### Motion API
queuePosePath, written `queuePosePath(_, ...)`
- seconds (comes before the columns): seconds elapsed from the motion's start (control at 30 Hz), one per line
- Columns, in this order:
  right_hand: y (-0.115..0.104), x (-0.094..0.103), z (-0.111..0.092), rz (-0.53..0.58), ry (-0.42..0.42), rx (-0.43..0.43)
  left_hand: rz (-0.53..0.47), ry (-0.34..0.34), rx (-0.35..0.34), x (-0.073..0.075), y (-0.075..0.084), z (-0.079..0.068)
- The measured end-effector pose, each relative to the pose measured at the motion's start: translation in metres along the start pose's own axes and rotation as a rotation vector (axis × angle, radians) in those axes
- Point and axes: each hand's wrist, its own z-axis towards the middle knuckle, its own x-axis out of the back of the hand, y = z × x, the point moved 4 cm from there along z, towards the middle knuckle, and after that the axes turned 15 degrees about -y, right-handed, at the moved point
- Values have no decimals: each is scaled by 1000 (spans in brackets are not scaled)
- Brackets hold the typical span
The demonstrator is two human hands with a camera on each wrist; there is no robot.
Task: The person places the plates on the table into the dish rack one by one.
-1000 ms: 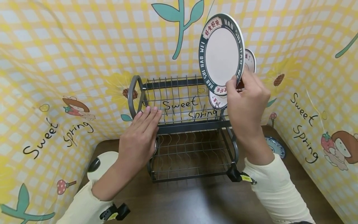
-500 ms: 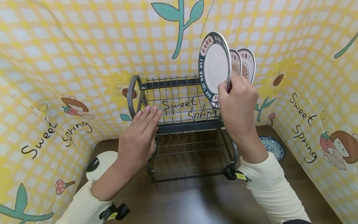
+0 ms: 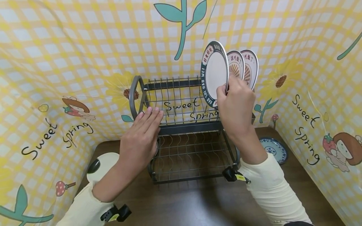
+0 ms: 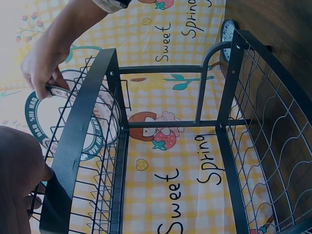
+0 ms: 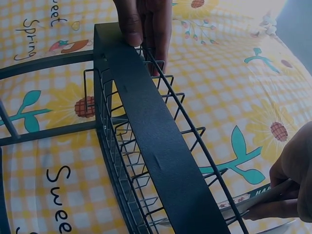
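My right hand (image 3: pixel 238 105) pinches the right edge of a white plate (image 3: pixel 215 72) with a dark green lettered rim. The plate stands on edge in the upper tier of a dark metal dish rack (image 3: pixel 192 127); in the left wrist view, its lower part is behind the rack's wires. Two white plates (image 3: pixel 250 62) with red lettering stand just to its right, partly covered by it and my hand. My left hand (image 3: pixel 139 141) holds the upper front rail at the left end, its thumb (image 5: pixel 130 30) on the front face and its fingers behind.
On the brown table (image 3: pixel 181 204), a white round piece with a dark oval (image 3: pixel 106 163) lies left of the rack. A blue-patterned plate (image 3: pixel 273 150) lies at the right. Checked yellow cloth (image 3: pixel 99 47) encloses the back and sides. Wavy wires (image 3: pixel 195 147) form the lower tier.
My right hand has brought the green-rimmed plate down and slightly left into the upper tier, uncovering more of the two red-lettered plates. My left hand has stayed on the rail.
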Motion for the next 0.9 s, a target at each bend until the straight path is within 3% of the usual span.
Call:
queuePosePath(0.3,-1,-8,1,-41,-28,0,-10,14,-1,-1,0,0)
queuePosePath(0.67,1,-14,5,-98,-132,-54,-10,11,-5,-1,0,0)
queuePosePath(0.9,1,-14,6,-101,-206,-150,-11,17,-5,-1,-1,0)
